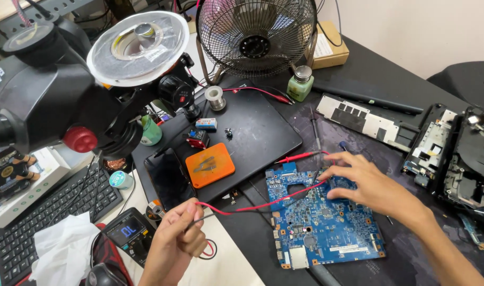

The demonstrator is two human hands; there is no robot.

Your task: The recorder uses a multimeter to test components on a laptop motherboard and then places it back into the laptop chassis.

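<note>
Nearest me, my left hand (173, 241) pinches the red and black probe leads (236, 209), fingers closed on them, beside the black multimeter (126, 233). Farther out, my right hand (369, 182) rests fingers spread on the blue rectangular circuit board (324, 220), flat on the bench (411, 254), long axis running away from me. Risk, imo: taut lead could drag the red probe (300, 157) across the board & short sth.

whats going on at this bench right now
A person has a blue circuit board lying flat on a dark mat. Their right hand rests over the board's upper edge by a red probe, while the left hand pinches the red and black wires near a multimeter. A microscope, a fan and laptop parts surround them.
</note>
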